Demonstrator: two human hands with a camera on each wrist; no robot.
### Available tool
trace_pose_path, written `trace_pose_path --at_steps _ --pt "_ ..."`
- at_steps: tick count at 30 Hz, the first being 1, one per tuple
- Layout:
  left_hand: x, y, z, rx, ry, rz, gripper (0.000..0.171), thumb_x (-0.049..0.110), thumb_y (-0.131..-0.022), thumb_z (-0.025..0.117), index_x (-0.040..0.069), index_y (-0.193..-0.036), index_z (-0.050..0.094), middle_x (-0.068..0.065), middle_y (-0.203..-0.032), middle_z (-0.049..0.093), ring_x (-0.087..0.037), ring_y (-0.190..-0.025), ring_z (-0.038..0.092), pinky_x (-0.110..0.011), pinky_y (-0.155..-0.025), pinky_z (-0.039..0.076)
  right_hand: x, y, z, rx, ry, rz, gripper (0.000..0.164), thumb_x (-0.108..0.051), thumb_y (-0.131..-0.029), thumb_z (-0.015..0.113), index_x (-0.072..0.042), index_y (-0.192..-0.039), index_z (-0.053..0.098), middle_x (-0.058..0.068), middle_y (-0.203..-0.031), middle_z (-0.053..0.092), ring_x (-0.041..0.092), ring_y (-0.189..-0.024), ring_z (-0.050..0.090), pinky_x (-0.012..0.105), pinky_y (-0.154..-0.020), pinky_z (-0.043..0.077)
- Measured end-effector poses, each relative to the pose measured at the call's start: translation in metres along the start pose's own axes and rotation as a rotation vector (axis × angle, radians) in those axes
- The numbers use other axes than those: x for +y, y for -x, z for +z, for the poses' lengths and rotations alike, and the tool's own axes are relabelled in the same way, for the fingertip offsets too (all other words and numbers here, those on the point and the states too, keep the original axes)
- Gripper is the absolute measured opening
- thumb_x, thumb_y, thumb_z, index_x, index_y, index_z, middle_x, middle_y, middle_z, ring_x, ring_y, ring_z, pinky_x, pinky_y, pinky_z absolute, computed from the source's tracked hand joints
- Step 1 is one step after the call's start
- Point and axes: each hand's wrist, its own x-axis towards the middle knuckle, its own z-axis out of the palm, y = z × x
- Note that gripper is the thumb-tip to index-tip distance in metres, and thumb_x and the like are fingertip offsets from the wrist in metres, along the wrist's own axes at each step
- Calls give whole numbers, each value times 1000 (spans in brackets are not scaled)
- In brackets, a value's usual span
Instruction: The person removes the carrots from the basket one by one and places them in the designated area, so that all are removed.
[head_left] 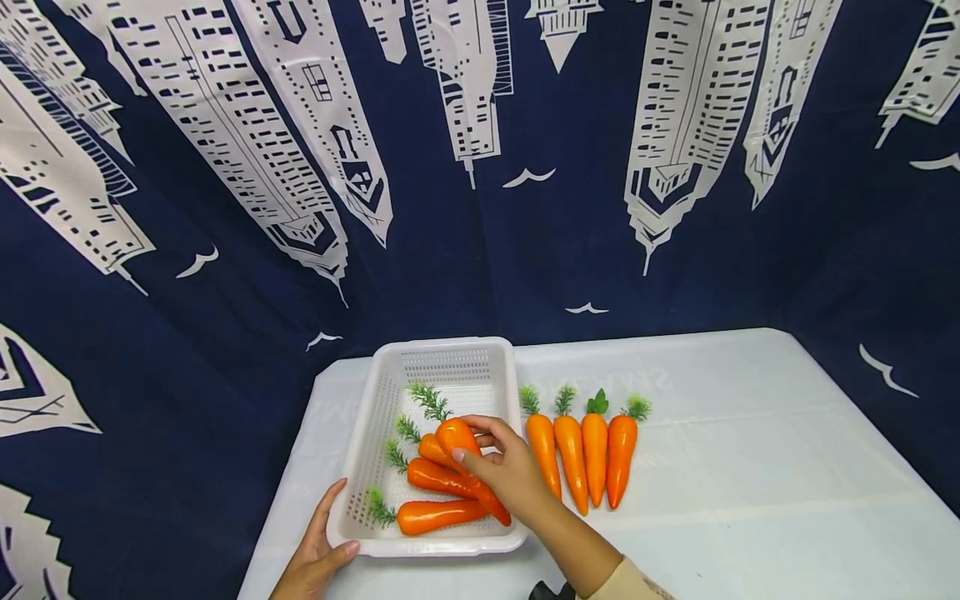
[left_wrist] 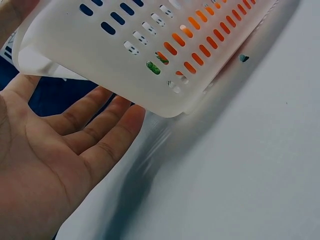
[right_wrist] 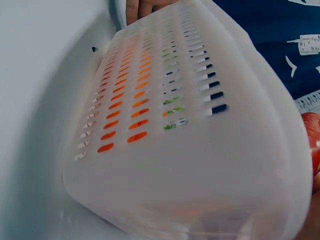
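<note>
A white plastic basket (head_left: 427, 546) with slotted walls stands on the left of the table. My left hand (head_left: 311, 550) (left_wrist: 65, 145) holds its near left corner, thumb at the rim and the other fingers along the outside. Over the basket, my right hand (head_left: 506, 462) pinches a glossy orange carrot (head_left: 456, 435) with a feathery green top, tip toward me. Under and beside it lie three more carrots in the basket, the nearest carrot (head_left: 435, 517) most fully seen. The right wrist view mostly shows the basket wall (right_wrist: 165, 170), with orange at its right edge.
Right of the basket, several carrots lie in a row (head_left: 595, 458) on the white-covered table (head_left: 750, 467), green tops pointing away. A dark blue cloth (head_left: 480, 250) with white building prints hangs behind and beside the table.
</note>
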Motion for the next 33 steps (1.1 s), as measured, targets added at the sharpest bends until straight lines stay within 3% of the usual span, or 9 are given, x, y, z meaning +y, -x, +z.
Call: trace_pose_path --at_steps 6,14,23,33 --pt "2 1 1 21 -12 -4 93 4 -97 58 27 -162 -3 -12 -160 -13 16 -122 40 -16 -97 44 -6 7 -15 64 -34 34 46 -28 -89 78 -25 -132 62 12 -116 63 22 -84 66 26 -74 57" --pt "0 0 1 -7 -8 26 91 2 -98 55 26 -163 -5 -6 -156 -9 15 -123 40 -16 -99 42 -8 10 -30 112 -91 23 45 -25 -91 77 -23 -133 61 12 -117 62 24 -94 66 27 -79 57" --pt "0 0 2 10 -13 11 91 3 -98 56 27 -162 -4 -7 -157 -10 17 -122 40 -15 -98 43 -4 17 -48 178 -95 34 48 -22 -92 75 -21 -137 59 9 -127 60 20 -107 63 25 -86 56" --pt "0 -1 3 4 -19 27 90 2 -98 55 25 -163 -4 -7 -156 -10 17 -123 40 -15 -98 43 -2 24 -64 256 -56 56 47 -23 -92 75 -19 -137 59 9 -124 62 15 -106 62 24 -84 56"
